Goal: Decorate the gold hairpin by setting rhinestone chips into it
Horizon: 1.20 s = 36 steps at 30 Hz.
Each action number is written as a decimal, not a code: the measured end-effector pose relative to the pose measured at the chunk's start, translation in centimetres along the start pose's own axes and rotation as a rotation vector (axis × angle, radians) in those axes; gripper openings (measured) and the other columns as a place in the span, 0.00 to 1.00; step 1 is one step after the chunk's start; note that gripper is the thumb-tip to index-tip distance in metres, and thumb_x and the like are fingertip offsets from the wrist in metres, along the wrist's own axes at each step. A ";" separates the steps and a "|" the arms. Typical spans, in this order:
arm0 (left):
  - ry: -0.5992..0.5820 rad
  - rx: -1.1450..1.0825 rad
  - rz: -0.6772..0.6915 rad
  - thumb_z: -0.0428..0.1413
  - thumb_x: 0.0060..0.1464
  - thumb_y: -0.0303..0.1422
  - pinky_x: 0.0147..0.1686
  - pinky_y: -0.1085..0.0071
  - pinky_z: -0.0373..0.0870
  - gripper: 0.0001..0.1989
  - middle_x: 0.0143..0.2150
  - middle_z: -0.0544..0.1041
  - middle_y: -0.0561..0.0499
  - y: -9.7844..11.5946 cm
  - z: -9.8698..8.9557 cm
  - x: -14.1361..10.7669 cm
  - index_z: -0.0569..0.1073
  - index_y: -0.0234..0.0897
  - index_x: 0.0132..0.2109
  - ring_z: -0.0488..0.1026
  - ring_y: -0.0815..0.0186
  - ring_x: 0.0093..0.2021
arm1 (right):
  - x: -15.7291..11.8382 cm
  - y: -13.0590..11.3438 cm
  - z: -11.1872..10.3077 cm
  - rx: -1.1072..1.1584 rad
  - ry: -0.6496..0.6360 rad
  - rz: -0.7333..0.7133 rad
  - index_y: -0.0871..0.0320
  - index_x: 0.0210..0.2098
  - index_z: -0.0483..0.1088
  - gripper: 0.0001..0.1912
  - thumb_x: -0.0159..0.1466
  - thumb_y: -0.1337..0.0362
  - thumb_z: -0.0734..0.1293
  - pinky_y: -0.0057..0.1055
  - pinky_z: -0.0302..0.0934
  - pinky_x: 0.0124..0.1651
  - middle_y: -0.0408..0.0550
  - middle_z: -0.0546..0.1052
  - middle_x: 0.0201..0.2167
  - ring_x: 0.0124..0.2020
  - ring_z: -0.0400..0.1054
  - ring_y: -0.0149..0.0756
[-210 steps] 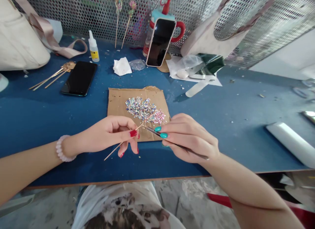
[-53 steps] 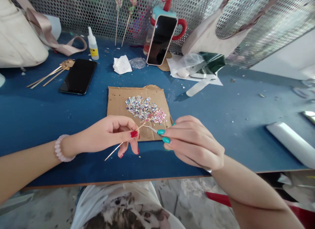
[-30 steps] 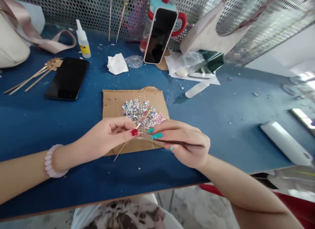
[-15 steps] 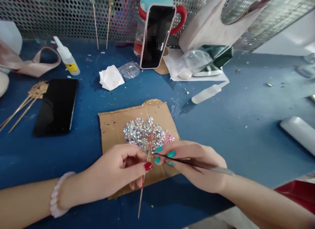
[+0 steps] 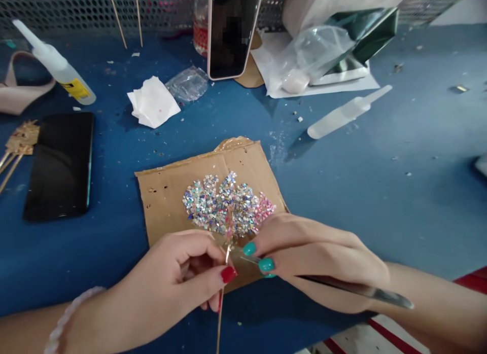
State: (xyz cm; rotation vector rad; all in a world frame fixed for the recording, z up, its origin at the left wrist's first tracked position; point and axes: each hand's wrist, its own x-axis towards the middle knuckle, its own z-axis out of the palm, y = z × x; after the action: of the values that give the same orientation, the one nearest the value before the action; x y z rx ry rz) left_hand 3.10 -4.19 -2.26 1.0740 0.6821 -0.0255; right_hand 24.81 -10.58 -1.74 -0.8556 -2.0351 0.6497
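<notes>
My left hand [image 5: 190, 278], with red nails, pinches a thin wooden stick [image 5: 219, 318] between thumb and fingers. The stick's top end bears a small pinkish, glittery piece [image 5: 229, 224], partly lost against the sequins behind it. My right hand [image 5: 319, 257], with teal nails, is closed around a pair of metal tweezers [image 5: 391, 296], whose tips reach close to the stick's upper part. Whether the tips grip anything is too small to tell. Just beyond both hands, a pile of shiny sequins [image 5: 216, 204] in silver, blue and pink lies on a cardboard sheet [image 5: 163, 212].
On the left lie a dark phone [image 5: 59, 166], a glue bottle [image 5: 63, 72] with a yellow label and gold-topped sticks [image 5: 21, 138]. Behind the cardboard are crumpled white paper [image 5: 154, 103], an upright phone [image 5: 232, 34], plastic packaging [image 5: 319, 49] and a white dropper bottle [image 5: 342, 118].
The view has moved closer and downward. My right hand and tweezers have shifted slightly away from the stick's tip, while my left hand keeps its pinch on the stick.
</notes>
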 end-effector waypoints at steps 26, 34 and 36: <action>-0.034 0.055 -0.032 0.55 0.55 0.34 0.24 0.81 0.64 0.07 0.24 0.71 0.57 0.1 -0.1 -0.1 0.68 0.37 0.31 0.68 0.75 0.23 | -0.2 0.5 1.2 0.026 0.156 -0.088 0.66 0.37 0.68 0.06 0.64 0.76 0.60 0.31 0.71 0.39 0.56 0.77 0.34 0.36 0.73 0.34; -0.050 0.040 -0.013 0.55 0.55 0.32 0.25 0.82 0.64 0.06 0.25 0.71 0.57 -0.1 -0.2 0.0 0.69 0.37 0.30 0.68 0.76 0.24 | -0.2 0.5 1.3 0.027 0.167 -0.118 0.66 0.37 0.69 0.08 0.66 0.74 0.58 0.30 0.71 0.37 0.56 0.76 0.34 0.36 0.73 0.34; -0.049 0.044 -0.011 0.55 0.55 0.32 0.26 0.82 0.64 0.06 0.25 0.71 0.57 -0.1 -0.2 0.0 0.69 0.37 0.30 0.68 0.76 0.24 | -0.2 0.5 1.3 0.027 0.192 -0.108 0.67 0.36 0.69 0.07 0.66 0.75 0.59 0.31 0.71 0.37 0.56 0.76 0.34 0.36 0.72 0.34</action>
State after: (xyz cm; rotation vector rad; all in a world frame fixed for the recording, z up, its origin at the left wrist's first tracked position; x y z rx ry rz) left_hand 2.99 -4.07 -2.36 1.1088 0.6453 -0.0767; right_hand 24.00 -10.59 -2.88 -0.7561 -1.8814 0.5140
